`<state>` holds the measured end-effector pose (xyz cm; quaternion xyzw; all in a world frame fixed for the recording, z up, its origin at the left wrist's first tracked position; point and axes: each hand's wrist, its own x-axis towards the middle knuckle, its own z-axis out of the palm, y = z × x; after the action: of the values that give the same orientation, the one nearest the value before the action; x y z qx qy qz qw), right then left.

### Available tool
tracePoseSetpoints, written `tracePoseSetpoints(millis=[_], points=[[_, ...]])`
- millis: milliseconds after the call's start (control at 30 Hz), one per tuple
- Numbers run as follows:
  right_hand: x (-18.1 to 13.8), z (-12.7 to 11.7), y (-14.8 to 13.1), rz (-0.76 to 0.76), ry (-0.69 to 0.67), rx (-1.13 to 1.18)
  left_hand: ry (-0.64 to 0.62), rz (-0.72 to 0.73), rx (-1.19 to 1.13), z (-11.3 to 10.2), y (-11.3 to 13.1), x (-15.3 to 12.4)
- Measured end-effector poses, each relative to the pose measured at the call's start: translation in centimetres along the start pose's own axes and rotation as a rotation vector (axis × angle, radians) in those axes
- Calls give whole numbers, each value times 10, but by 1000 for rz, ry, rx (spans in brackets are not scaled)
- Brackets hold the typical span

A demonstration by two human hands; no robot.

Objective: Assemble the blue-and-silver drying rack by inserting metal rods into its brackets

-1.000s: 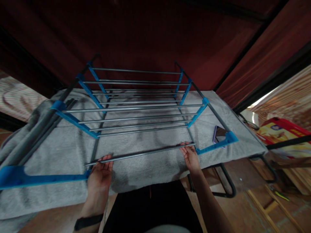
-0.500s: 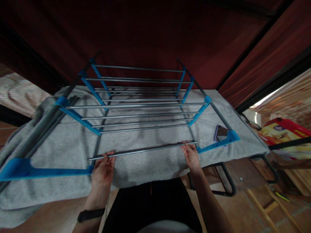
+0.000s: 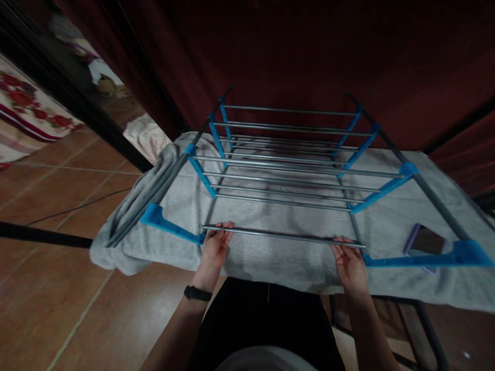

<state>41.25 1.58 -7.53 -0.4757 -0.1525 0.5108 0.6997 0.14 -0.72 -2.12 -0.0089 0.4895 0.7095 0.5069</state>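
A loose-looking metal rod (image 3: 282, 235) runs crosswise at the near end of a rack frame. My left hand (image 3: 215, 246) is closed around its left end, close to a blue plastic bracket (image 3: 174, 230). The rod's right end is pinched in my right hand (image 3: 349, 263), beside another blue bracket (image 3: 421, 259). Both rod ends reach over the frame's lower grey bars. Farther back, several metal rods (image 3: 282, 179) span between blue brackets on the left and right. Whether the held rod sits in any bracket hole, I cannot tell.
The rack stands on a grey blanket (image 3: 278, 268) over a raised surface. A phone (image 3: 425, 241) lies under the right bracket. More grey tubes (image 3: 145, 203) rest on the blanket at left. Dark red curtains (image 3: 286, 56) hang behind; tiled floor (image 3: 58, 299) shows at left.
The view has turned left, so the rack appears farther right and more floor shows at left. Both hands still hold the rod in much the same place.
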Motion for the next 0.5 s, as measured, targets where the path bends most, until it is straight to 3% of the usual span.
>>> tracePoseSetpoints(millis=[233, 500], points=[[-3, -1, -1, -19, 21, -37, -65, -46, -41, 2, -8, -6], [-4, -3, -3, -17, -7, -53, -54, -47, -45, 2, -15, -7]])
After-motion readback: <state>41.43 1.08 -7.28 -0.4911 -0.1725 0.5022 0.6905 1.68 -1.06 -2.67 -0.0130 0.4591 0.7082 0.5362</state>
